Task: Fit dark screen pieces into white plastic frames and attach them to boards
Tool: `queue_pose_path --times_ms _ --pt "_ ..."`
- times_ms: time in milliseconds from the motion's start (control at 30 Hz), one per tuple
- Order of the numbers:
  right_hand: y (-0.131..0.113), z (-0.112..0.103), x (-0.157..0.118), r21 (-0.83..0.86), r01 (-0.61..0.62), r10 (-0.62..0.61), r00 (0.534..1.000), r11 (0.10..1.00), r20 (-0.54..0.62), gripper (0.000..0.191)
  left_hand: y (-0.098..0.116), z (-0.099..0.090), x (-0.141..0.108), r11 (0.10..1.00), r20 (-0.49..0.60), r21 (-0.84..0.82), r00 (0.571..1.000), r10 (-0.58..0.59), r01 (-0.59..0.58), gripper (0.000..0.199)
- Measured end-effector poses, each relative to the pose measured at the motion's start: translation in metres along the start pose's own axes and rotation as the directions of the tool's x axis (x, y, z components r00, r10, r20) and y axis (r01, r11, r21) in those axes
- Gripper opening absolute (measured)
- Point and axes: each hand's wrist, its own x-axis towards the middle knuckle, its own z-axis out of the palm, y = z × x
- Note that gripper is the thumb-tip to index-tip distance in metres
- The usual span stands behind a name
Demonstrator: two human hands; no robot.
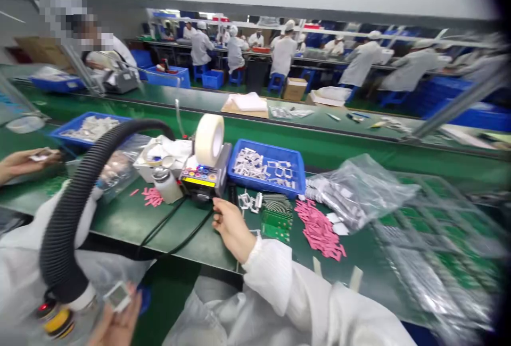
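Note:
My left hand [120, 320], low in the picture, is closed around a small display module [118, 297] with a white frame and a greyish screen. Beside it hangs the mouth of a black corrugated hose [67, 218]. My right hand [233, 229] reaches to the front of a tape dispenser [203, 182], its thumb and fingers pinched at the lower edge; whatever lies between them is too small to make out. A big roll of cream tape [209, 139] stands on the dispenser. Just right of this hand are white plastic frames [250, 202] and green circuit boards [276, 224].
A blue tray [266, 167] holds white frames. Pink strips [319, 229], a clear bag [355, 191] and plastic trays of boards [439, 234] lie to the right. A white bottle [166, 185] stands left of the dispenser. At far left, a co-worker's hand [27, 164] holds a small part.

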Motion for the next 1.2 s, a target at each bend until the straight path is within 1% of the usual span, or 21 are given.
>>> queue_pose_path --times_ms 67,100,133,233,300,433,500,533,600,667,700,733,767,800,833,867,933,967,1033,1133,1200 --pt "0.002 0.004 0.001 0.010 0.015 -0.015 1.000 1.000 -0.014 0.006 -0.006 0.009 -0.005 0.999 -0.115 -0.028 0.993 0.038 -0.041 0.039" --pt "0.002 0.006 0.000 0.017 0.024 -0.023 0.999 1.000 -0.023 0.008 -0.011 0.016 -0.008 0.999 -0.145 -0.031 0.989 0.025 -0.029 0.041" --pt "0.003 0.009 -0.001 0.026 0.033 -0.032 0.999 0.999 -0.032 0.010 -0.017 0.024 -0.011 0.999 -0.148 -0.033 0.989 -0.013 0.008 0.043" --pt "0.005 0.016 0.000 0.053 0.053 -0.050 0.997 0.997 -0.055 0.015 -0.029 0.045 -0.017 0.995 -0.100 -0.042 0.991 -0.090 0.086 0.046" --pt "0.006 0.021 0.004 0.064 0.055 -0.051 0.996 0.996 -0.069 0.017 -0.034 0.055 -0.015 0.994 -0.055 -0.054 0.994 -0.097 0.094 0.047" --pt "0.005 0.029 0.013 0.037 0.053 -0.050 0.996 0.998 -0.071 0.017 -0.036 0.076 -0.009 0.991 0.099 -0.095 0.991 -0.087 0.097 0.041" --pt "0.002 0.029 0.009 0.000 0.074 -0.074 0.997 0.997 -0.028 0.019 -0.035 0.090 -0.008 0.987 0.153 -0.109 0.983 -0.097 0.115 0.033" --pt "0.000 0.027 0.002 -0.025 0.094 -0.094 0.996 0.995 0.009 0.020 -0.034 0.097 -0.010 0.985 0.176 -0.117 0.979 -0.102 0.124 0.031" --pt "-0.007 0.020 -0.021 -0.074 0.136 -0.128 0.986 0.988 0.104 0.023 -0.034 0.110 -0.014 0.981 0.220 -0.130 0.969 -0.115 0.145 0.031" --pt "-0.015 0.008 -0.052 -0.177 0.223 -0.180 0.956 0.959 0.232 0.022 -0.036 0.121 -0.020 0.979 0.288 -0.133 0.951 -0.113 0.157 0.029" --pt "-0.018 0.000 -0.068 -0.256 0.302 -0.218 0.926 0.918 0.310 0.018 -0.038 0.125 -0.023 0.980 0.333 -0.124 0.937 -0.108 0.157 0.026" --pt "-0.020 -0.007 -0.082 -0.377 0.445 -0.280 0.864 0.812 0.419 0.015 -0.041 0.129 -0.027 0.982 0.379 -0.109 0.920 -0.103 0.155 0.021" --pt "-0.022 -0.014 -0.094 -0.454 0.561 -0.324 0.803 0.692 0.500 0.012 -0.044 0.133 -0.030 0.984 0.423 -0.090 0.900 -0.103 0.155 0.015" --pt "-0.023 -0.021 -0.103 -0.514 0.657 -0.353 0.742 0.551 0.570 0.011 -0.048 0.136 -0.033 0.985 0.460 -0.066 0.881 -0.113 0.161 0.013" --pt "-0.024 -0.026 -0.110 -0.555 0.716 -0.374 0.696 0.424 0.613 0.011 -0.052 0.139 -0.036 0.984 0.489 -0.044 0.863 -0.130 0.173 0.016" --pt "-0.024 -0.031 -0.113 -0.584 0.739 -0.396 0.673 0.336 0.624 0.011 -0.056 0.141 -0.039 0.982 0.508 -0.026 0.848 -0.150 0.189 0.020" --pt "-0.025 -0.039 -0.112 -0.635 0.740 -0.449 0.656 0.223 0.607 0.010 -0.064 0.145 -0.042 0.978 0.532 -0.004 0.828 -0.177 0.211 0.025" --pt "-0.026 -0.041 -0.110 -0.655 0.731 -0.478 0.652 0.192 0.589 0.011 -0.067 0.147 -0.044 0.976 0.537 0.004 0.823 -0.185 0.217 0.027" --pt "-0.028 -0.045 -0.105 -0.673 0.720 -0.530 0.641 0.167 0.555 0.011 -0.070 0.150 -0.045 0.974 0.533 0.005 0.824 -0.193 0.225 0.031" --pt "-0.033 -0.049 -0.100 -0.678 0.710 -0.562 0.645 0.189 0.518 0.014 -0.072 0.153 -0.048 0.975 0.532 -0.008 0.826 -0.185 0.224 0.034" --pt "-0.034 -0.051 -0.099 -0.682 0.699 -0.565 0.659 0.217 0.496 0.015 -0.073 0.154 -0.049 0.977 0.545 -0.012 0.820 -0.174 0.215 0.031"
